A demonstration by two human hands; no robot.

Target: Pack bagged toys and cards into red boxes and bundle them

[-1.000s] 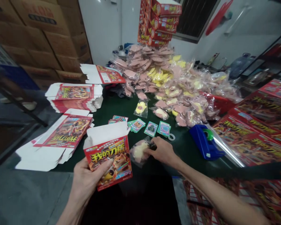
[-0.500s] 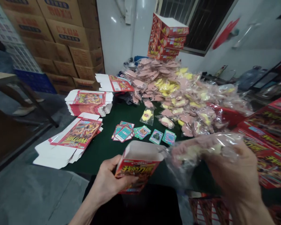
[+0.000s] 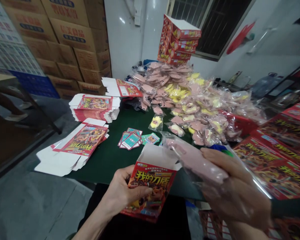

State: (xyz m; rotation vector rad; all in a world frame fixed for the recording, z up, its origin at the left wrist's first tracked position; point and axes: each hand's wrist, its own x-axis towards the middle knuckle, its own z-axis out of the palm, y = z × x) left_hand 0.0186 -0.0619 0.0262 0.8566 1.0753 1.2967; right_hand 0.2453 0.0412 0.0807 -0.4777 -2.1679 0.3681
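Observation:
My left hand (image 3: 123, 191) grips a red printed carton (image 3: 151, 185), thumb across its front. The carton is tilted, its white open end up and away from me. My right hand (image 3: 240, 190), slightly blurred, holds a pink toy in a clear plastic bag (image 3: 198, 161); the bag's tip is close to the carton's opening. Behind that hand shows a blue and green piece (image 3: 222, 150) beside a bright shiny edge; I cannot make out what it is or whether it is held. Past the carton lie teal cards (image 3: 131, 138) and picture cards (image 3: 151, 138), partly covered.
Bagged pink and yellow toys (image 3: 177, 91) are heaped at the back of the green table (image 3: 100, 166). Flattened cartons (image 3: 86, 136) lie at the left. Filled-out red boxes (image 3: 270, 156) stand at the right, more (image 3: 177, 43) stacked behind. Brown cardboard boxes (image 3: 75, 35) line the wall.
My right hand has turned the bagged toy so its pink side shows, and brought it left toward the carton. The carton's front has tilted up into view. The blue-green piece has appeared.

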